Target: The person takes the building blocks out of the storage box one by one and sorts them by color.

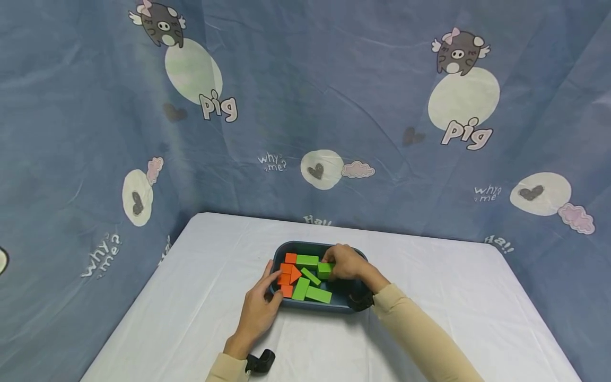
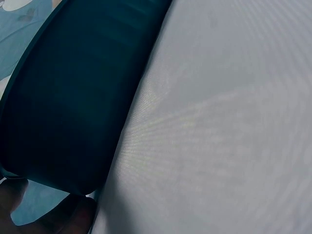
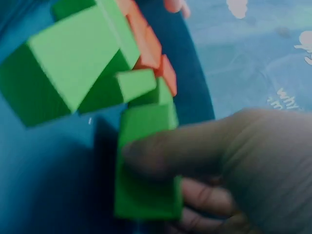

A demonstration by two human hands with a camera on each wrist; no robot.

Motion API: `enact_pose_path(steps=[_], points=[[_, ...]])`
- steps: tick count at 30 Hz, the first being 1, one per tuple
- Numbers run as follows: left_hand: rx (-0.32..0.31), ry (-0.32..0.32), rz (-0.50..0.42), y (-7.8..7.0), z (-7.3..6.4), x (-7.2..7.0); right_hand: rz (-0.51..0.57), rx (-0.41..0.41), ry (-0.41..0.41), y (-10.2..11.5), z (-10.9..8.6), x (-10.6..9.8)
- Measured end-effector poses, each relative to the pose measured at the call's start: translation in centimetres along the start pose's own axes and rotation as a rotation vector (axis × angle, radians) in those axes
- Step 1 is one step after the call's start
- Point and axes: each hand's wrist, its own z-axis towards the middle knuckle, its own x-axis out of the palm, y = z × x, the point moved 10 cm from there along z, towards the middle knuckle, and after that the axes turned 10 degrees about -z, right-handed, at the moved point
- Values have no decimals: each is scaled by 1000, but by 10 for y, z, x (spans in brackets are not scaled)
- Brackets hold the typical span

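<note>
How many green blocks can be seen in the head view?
5: one block in the right hand; a second block left of it, near the far wall; a thin block slanting mid-tray; two blocks near the front wall. Others may be hidden.

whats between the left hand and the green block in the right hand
In the head view, orange blocks, then other green blocks, lie between them in the tray.

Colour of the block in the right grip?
Green; the block shows best in the right wrist view.
</note>
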Motion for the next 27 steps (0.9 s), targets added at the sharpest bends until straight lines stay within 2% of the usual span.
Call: enact_pose_path(steps=[11,18,27], points=[[-1,14,-16,3,-1,6,154,-4,-33,1,-10,-28],[2,7,-7,2,0,4,171,-22,-99,3,-20,-56],[-9,11,9,4,1,1,157,51,-175,-22,-41,-85]])
